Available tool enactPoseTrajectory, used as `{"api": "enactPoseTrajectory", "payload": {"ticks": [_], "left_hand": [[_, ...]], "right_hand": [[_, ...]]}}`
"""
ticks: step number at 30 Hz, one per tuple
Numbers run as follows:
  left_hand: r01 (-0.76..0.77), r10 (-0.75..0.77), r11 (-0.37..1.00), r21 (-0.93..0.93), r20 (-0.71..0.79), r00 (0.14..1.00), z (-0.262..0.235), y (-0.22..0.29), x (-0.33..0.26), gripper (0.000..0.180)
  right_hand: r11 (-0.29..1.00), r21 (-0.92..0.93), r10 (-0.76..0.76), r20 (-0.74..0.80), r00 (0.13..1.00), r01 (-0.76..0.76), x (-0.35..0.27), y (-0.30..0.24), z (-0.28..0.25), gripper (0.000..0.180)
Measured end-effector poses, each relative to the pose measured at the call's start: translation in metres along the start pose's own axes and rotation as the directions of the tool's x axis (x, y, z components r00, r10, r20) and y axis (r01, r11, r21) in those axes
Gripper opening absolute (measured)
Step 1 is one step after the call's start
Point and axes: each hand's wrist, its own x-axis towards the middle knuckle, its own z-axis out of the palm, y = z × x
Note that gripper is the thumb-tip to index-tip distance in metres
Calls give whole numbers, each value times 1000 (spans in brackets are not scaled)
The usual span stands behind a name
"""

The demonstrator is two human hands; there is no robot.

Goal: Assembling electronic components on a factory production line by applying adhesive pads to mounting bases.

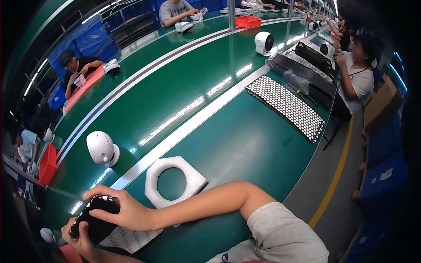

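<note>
At the lower left, my right hand and my left hand grip a black sheet between them. White round dots show along its curved upper edge. My right thumb presses on its black face, and my left thumb holds its lower end. A white backing sheet with grey print lies partly under my right wrist. Beyond my right forearm, a white foam block with a large round hole rests on the green bench. A white round-headed camera stands on the belt, ahead of my hands.
Black sheets covered in white dots lie on the bench to the right, beside a dark tray and a clear plastic bag. Another white camera stands farther along the belt. Co-workers sit across and at right; red bins line the far side.
</note>
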Motion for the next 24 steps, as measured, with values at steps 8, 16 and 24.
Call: {"api": "enactPoseTrajectory", "payload": {"ticks": [8, 16, 24], "left_hand": [[-168, 186, 971, 172, -92, 978, -16, 5, -13, 39], [-167, 174, 966, -199, 20, 984, 11, 27, 10, 32], [41, -40, 997, 65, -20, 999, 36, 49, 18, 10]], "right_hand": [[983, 108, 131, 126, 983, -145, 3, -13, 6, 16], [987, -34, 158, 109, 981, -155, -4, -20, -3, 17], [922, -383, 113, 122, 986, -58, -9, -15, 2, 42]]}}
